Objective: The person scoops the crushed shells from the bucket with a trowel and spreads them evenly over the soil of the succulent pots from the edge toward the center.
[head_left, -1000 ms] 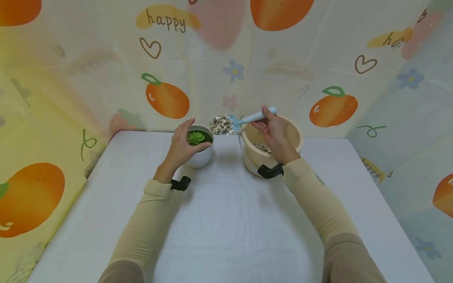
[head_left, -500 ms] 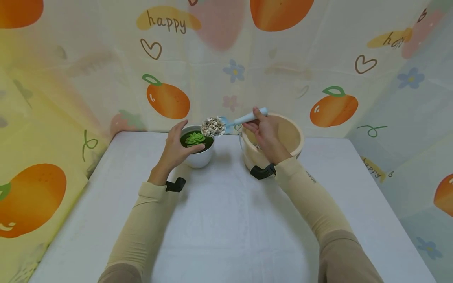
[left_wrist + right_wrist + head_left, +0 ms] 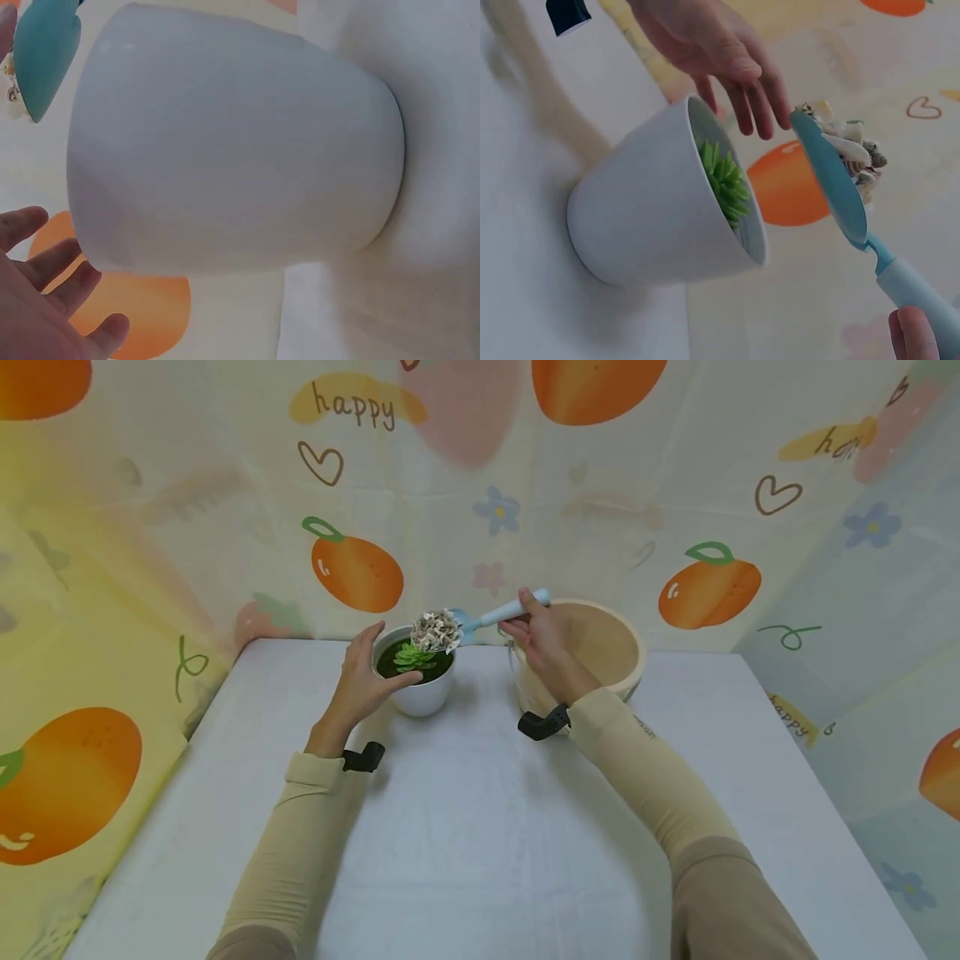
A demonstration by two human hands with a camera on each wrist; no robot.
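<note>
A white flowerpot (image 3: pixel 423 700) stands on the table with a green succulent (image 3: pixel 411 658) inside. My left hand (image 3: pixel 358 681) is at the pot's left side, fingers and thumb spread around its rim, holding nothing. My right hand (image 3: pixel 551 647) grips the pale blue handle of a small hand trowel (image 3: pixel 832 184). The blade carries a heap of small seashells (image 3: pixel 855 154). In the head view, trowel and shells overlap the pot's back right rim; the right wrist view shows the blade above the pot's mouth, apart from the succulent.
A cream bucket (image 3: pixel 618 643) stands to the right of the pot, partly hidden behind my right hand and wrist. White cloth covers the table (image 3: pixel 480 827). A fruit-print curtain (image 3: pixel 570 510) hangs close behind the pot and bucket.
My right hand has carried the loaded trowel leftward from beside the bucket to over the pot. My left hand has shifted slightly left, uncovering more of the pot.
</note>
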